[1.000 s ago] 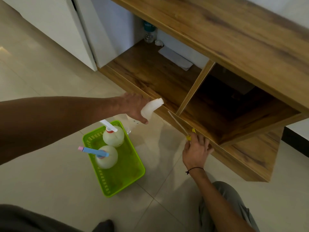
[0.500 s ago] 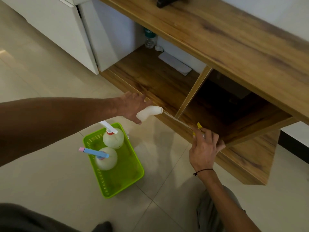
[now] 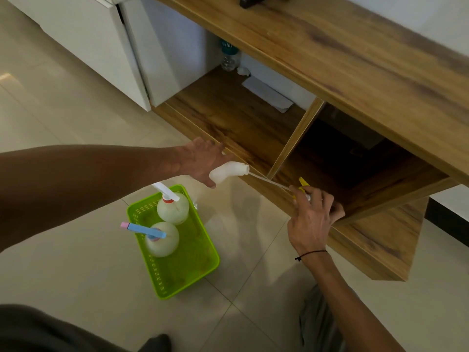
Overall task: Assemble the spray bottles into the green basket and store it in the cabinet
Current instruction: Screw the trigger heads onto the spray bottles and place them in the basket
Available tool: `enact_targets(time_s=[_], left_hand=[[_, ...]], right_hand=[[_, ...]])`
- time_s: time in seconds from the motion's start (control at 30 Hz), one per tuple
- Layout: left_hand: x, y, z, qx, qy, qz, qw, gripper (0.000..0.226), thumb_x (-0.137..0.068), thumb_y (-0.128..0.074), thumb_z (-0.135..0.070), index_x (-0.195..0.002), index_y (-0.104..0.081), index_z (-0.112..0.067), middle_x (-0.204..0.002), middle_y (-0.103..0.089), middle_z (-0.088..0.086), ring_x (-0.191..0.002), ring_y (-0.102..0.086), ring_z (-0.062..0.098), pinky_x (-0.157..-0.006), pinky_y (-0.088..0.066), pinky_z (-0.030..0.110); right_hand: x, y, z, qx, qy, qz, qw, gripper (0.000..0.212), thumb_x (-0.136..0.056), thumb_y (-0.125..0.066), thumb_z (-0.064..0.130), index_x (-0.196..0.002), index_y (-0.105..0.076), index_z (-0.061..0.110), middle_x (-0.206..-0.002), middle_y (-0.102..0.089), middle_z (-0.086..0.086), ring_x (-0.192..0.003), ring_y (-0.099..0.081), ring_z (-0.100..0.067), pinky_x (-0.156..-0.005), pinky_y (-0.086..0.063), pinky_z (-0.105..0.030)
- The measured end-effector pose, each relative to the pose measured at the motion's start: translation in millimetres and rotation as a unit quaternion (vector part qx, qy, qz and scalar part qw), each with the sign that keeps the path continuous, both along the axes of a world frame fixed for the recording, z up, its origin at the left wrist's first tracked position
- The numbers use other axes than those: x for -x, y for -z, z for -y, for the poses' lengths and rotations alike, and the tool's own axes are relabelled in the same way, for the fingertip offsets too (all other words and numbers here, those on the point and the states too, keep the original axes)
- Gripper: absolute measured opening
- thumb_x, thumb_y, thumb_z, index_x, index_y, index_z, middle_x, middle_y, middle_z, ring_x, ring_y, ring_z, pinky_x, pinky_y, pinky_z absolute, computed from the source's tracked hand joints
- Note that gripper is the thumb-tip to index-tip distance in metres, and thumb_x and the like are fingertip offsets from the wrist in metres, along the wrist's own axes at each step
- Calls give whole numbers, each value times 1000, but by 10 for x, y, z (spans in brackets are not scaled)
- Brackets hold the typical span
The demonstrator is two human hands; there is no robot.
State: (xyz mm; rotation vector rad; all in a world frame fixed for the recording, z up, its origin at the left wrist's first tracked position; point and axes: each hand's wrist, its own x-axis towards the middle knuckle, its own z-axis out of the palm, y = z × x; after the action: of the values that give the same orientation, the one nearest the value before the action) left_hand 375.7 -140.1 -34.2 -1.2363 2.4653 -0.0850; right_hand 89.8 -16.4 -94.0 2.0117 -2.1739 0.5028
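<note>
Bottle [image 3: 228, 172], gripped by left hand [image 3: 203, 162] above the green basket [image 3: 193, 252]: right hand [image 3: 313, 219] pinching the sprayer [image 3: 303, 190] should feed its tube [image 3: 269, 181] straight in (neck steady).

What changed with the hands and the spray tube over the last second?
The left hand tipped the white bottle from upright to sideways. The right hand moved the yellow sprayer rightward, drawing its tube from the neck. The green basket and its two bottles stayed put.

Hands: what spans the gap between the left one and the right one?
In the head view, a thin clear dip tube runs from the white bottle neck held by the left hand to the right hand.
</note>
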Motion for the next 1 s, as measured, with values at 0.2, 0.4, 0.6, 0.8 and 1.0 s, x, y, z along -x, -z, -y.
enact_targets(time_s=[0.2,0.4,0.6,0.8,1.0], left_hand=[[109,45,-101,16,-50,-22,998,96,-70,-84,-64,-151,-40,-40,-140,-57,4,-120,-62,33,-87,-57,48],[204,72,-97,-7,-83,-93,992,91,-66,-84,-69,-144,-46,-40,-127,-64,3,-109,-64,31,-82,-58,47],[225,67,-33,-24,13,-131,991,91,-71,-76,-72,-148,-36,-44,-132,-53,3,-118,-57,29,-67,-43,38],[163,95,-38,-17,39,-141,989,91,-71,-74,-74,-148,-39,-41,-127,-49,2,-112,-53,26,-64,-38,34],[132,112,-28,-66,22,-183,981,90,-69,-79,-72,-146,-45,-39,-131,-51,1,-118,-51,25,-74,-43,34]], right_hand=[[-101,-137,80,22,-45,66,997,61,-89,-73,-1,-143,-56,22,-127,-66,-11,-127,-52,-33,-107,-31,-60],[-241,-276,271,41,-67,198,977,39,-87,-82,18,-119,-61,25,-130,-59,-3,-132,-45,-19,-113,-23,-48],[-312,-259,343,73,-149,182,969,29,-86,-82,15,-113,-72,17,-120,-64,-5,-123,-46,-17,-101,-34,-53],[-266,-346,404,-27,-191,237,952,25,-94,-76,20,-115,-67,10,-107,-71,-5,-99,-61,-14,-87,-54,-43],[-212,-455,441,-52,-240,267,932,22,-94,-76,13,-114,-67,8,-108,-70,-1,-99,-67,-21,-84,-60,-41]])
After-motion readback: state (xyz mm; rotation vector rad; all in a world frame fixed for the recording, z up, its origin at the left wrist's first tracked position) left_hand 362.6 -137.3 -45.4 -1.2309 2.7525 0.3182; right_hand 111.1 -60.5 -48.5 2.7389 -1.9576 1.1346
